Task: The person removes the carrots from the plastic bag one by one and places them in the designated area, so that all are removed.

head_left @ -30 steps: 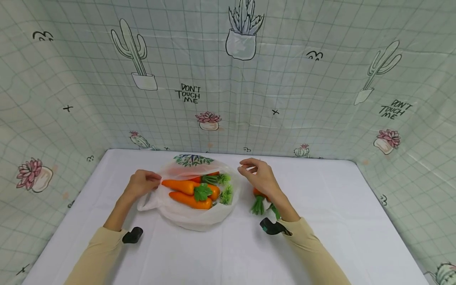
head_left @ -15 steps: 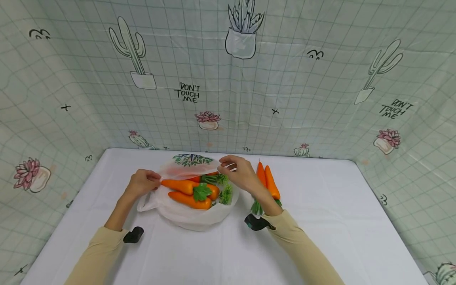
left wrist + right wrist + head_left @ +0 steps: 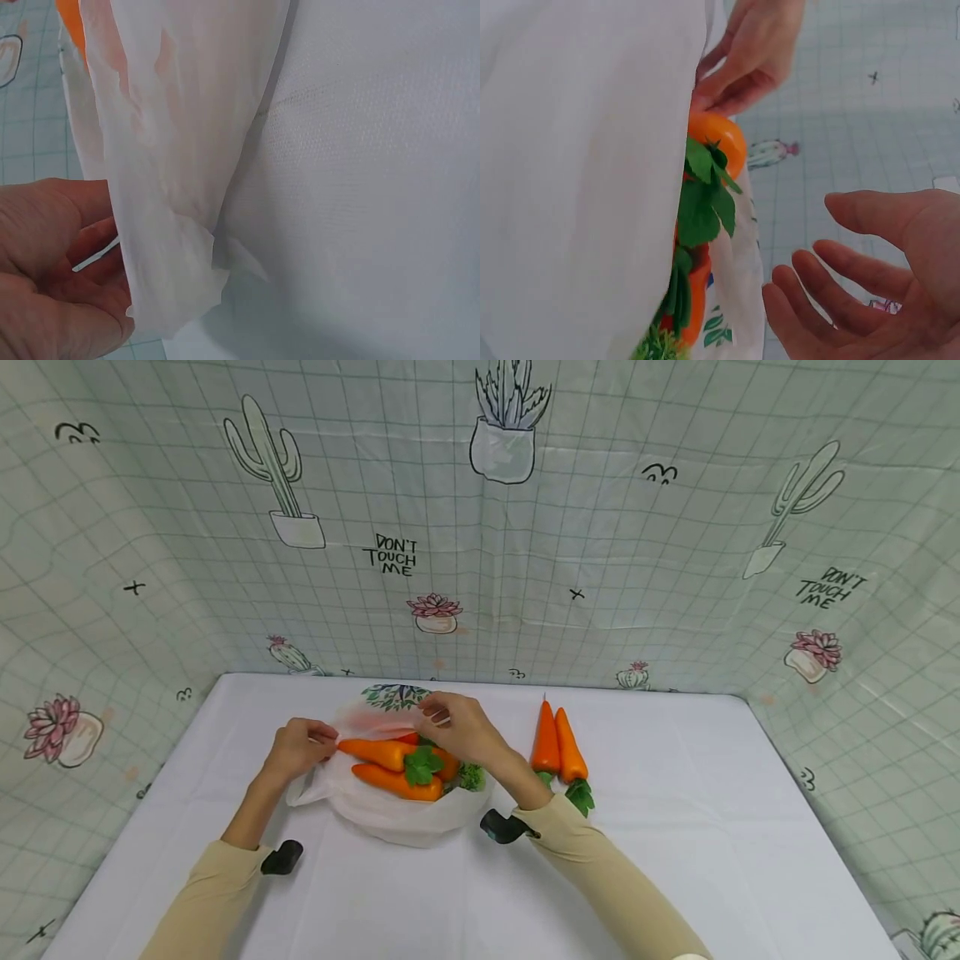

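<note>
A white bag (image 3: 408,827) with a printed leafy tree lies on the table, its mouth open. Inside it are several orange carrots (image 3: 375,752) with green tops, some partly hidden by my right hand. At the bag's left edge my left hand (image 3: 298,745) pinches the thin material between thumb and fingers; the left wrist view shows the thumb (image 3: 90,330) at the bag's edge. Over the bag's far side hovers my right hand (image 3: 461,724). In the right wrist view its fingers (image 3: 840,259) are spread, holding nothing, apart from the bag.
Two more carrots, one (image 3: 546,739) beside the other (image 3: 570,747), lie on the white table (image 3: 675,827) to the right of the bag. A patterned cloth backdrop (image 3: 480,568) rises behind the table's far edge and along both sides.
My right hand has moved left, from beside the bag to over its far right part, uncovering the two carrots on the table. The left hand stays at the bag's edge.
</note>
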Motion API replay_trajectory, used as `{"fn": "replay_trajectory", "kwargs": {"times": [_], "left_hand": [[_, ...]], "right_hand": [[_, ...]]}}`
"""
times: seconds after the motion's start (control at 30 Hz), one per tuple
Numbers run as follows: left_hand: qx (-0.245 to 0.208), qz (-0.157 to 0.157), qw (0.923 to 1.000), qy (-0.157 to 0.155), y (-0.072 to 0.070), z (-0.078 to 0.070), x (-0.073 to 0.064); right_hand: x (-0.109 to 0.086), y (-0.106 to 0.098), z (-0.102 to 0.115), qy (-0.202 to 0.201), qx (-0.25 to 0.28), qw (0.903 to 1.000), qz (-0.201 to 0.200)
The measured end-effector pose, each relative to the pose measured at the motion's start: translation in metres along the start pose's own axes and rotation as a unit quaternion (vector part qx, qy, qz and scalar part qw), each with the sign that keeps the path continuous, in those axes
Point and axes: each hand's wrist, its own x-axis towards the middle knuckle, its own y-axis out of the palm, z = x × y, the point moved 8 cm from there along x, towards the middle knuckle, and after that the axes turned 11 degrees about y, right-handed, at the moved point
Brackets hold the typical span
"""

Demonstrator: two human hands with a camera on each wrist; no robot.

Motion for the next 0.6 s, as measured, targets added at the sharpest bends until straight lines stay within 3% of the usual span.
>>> {"fn": "replay_trajectory", "kwargs": {"times": [0.3, 0.6], "left_hand": [[-0.003, -0.014, 0.9999, 0.008, 0.001, -0.002, -0.002], [0.002, -0.017, 0.9998, -0.004, 0.002, 0.000, -0.002]], "right_hand": [[0.006, 0.021, 0.009, -0.015, -0.009, 0.9994, 0.029], [0.011, 0.046, 0.009, 0.011, -0.063, 0.9965, 0.055]]}}
